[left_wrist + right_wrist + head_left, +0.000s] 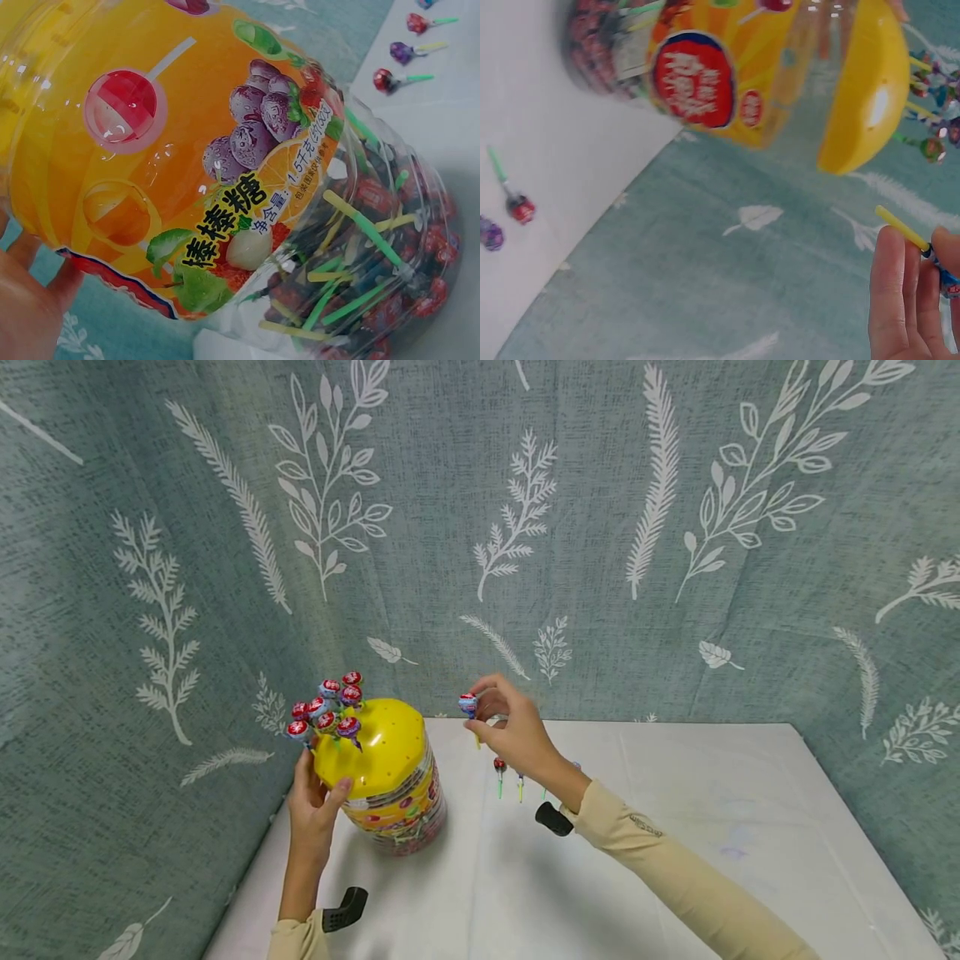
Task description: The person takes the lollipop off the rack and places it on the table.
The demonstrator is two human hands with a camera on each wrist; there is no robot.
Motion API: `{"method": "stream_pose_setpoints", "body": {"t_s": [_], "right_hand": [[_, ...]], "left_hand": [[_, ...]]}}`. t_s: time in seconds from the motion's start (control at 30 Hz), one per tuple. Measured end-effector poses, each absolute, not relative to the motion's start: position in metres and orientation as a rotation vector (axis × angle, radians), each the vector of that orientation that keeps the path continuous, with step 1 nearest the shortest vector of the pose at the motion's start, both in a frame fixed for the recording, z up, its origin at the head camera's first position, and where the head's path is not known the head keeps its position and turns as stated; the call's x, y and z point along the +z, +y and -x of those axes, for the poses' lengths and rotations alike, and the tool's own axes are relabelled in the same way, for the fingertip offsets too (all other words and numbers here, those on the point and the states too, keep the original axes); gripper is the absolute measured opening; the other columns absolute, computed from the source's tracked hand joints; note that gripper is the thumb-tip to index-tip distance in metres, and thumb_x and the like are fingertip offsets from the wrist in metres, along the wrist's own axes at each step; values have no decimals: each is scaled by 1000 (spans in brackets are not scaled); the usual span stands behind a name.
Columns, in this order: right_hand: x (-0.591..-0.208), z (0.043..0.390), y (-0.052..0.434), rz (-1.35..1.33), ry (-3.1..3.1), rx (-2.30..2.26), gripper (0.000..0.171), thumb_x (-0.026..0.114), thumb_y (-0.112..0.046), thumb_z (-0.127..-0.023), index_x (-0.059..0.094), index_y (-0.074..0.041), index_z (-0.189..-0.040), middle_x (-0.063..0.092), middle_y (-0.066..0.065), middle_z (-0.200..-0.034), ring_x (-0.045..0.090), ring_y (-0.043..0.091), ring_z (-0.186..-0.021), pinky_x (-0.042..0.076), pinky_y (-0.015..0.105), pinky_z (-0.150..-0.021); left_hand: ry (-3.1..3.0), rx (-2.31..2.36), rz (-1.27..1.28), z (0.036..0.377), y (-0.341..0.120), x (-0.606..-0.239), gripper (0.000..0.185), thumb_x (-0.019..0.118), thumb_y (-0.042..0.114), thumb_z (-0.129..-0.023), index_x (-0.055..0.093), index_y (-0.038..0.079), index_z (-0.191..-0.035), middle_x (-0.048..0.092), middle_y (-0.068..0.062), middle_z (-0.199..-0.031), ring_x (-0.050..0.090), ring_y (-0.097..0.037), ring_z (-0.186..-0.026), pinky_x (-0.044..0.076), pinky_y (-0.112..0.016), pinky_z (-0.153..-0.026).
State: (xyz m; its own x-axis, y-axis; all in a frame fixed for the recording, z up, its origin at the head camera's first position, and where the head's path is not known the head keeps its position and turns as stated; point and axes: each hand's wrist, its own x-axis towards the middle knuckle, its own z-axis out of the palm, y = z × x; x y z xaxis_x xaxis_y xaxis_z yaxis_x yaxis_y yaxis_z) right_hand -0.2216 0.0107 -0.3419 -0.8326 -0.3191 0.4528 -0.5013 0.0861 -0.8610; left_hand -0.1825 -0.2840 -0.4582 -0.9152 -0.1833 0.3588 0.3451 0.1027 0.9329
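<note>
Clear plastic, orange-labelled, fruit-printed jar (232,195) is slanting across view; left hand (30,304) is touching it, lower left. Red-wrapped lollipops (375,193) with green and yellow sticks (373,234) are showing inside. Red and purple round lollipops (401,52) are lying on white tabletop (454,112).

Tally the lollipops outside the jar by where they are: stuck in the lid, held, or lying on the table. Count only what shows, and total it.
Standing lollipops, in the yellow lid: 8
Held lollipop, in the right hand: 1
Lying lollipops, on the table: 4
Total: 13 visible; others may be hidden.
</note>
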Motion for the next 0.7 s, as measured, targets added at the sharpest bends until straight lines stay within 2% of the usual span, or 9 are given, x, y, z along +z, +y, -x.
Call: {"method": "stream_pose_setpoints", "body": {"t_s": [0.23, 0.37, 0.7], "right_hand": [[-356, 224, 28, -735, -2267, 1847, 35, 65, 8, -83, 51, 6, -115, 60, 26, -93, 61, 36, -78, 50, 24, -58], [-361, 225, 37, -689, -2287, 1850, 35, 65, 7, -83, 51, 5, -115, 60, 25, -94, 61, 37, -79, 51, 27, -58], [-380, 226, 61, -645, -2294, 1855, 35, 65, 10, -82, 50, 6, -113, 57, 30, -92, 60, 45, -76, 54, 44, -61]], "left_hand": [[-1993, -1874, 165, 183, -285, -458, 74, 54, -2, -89, 22, 22, -151, 32, -4, -148, 40, -17, -125, 40, -16, -94], [-1987, -1878, 169, 183, -285, -458, 74, 54, -3, -89, 22, 22, -150, 33, -4, -148, 40, -18, -125, 40, -16, -94], [-1984, -1880, 181, 183, -285, -459, 71, 54, -1, -89, 23, 21, -150, 34, -6, -147, 41, -18, -124, 40, -16, -95]]}}
